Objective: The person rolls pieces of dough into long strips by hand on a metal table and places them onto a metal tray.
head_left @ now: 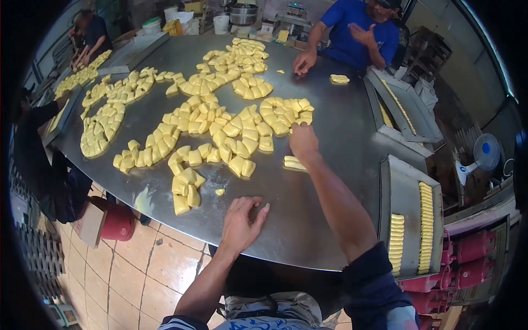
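Observation:
My left hand rests on the steel table near its front edge, fingers loosely bent and thumb apart, with nothing in it. A small scrap of dough lies just beyond it. My right hand reaches forward to the near edge of a round cluster of cut yellow dough pieces. Its fingers are bent round a dough piece there; the fingertips are partly hidden. Under my right wrist lie rolled dough sticks, side by side. More cut dough pieces spread to the left of that hand.
On the right, a metal tray holds rows of dough sticks, with more trays behind. Across the steel table sits a co-worker in a blue shirt, near rolled dough. Other people work at the left. A fan stands right.

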A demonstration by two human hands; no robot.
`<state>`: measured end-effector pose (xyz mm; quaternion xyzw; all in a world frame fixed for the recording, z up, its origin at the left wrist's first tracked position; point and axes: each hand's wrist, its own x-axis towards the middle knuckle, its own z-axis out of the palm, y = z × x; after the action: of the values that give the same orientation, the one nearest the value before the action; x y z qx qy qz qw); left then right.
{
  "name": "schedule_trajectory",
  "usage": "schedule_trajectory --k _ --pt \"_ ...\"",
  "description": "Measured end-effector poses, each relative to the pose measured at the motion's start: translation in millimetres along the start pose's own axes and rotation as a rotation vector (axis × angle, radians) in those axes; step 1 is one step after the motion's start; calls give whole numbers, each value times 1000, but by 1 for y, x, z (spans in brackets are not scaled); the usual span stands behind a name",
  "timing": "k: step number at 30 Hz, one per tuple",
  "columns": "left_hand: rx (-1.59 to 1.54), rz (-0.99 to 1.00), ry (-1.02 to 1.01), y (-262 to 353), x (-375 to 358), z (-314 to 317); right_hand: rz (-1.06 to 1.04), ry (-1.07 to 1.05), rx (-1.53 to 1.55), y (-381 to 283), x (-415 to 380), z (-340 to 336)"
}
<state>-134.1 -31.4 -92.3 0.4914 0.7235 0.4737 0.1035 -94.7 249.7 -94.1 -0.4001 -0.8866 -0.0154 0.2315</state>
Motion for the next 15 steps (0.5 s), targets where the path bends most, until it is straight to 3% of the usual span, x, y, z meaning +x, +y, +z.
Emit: schedule_trajectory --k 3,6,8,11,13,15 --pt "11 10 15 -1 0 -2 -83 33 -85 10 4 23" --pt "10 -7 25 0 -2 -2 18 -56 120 7 -13 -29" --pt "11 -57 9 2 -1 -2 26 121 374 1 -53 -84" --pt "-257 -263 -40 12 0 6 273 130 595 -7 -125 -133" --pt "-748 -334 -118 25 -3 36 367 147 624 -9 -164 -137" --pt "-1153 -499 -230 44 -7 60 305 63 760 -17 -191 -139"
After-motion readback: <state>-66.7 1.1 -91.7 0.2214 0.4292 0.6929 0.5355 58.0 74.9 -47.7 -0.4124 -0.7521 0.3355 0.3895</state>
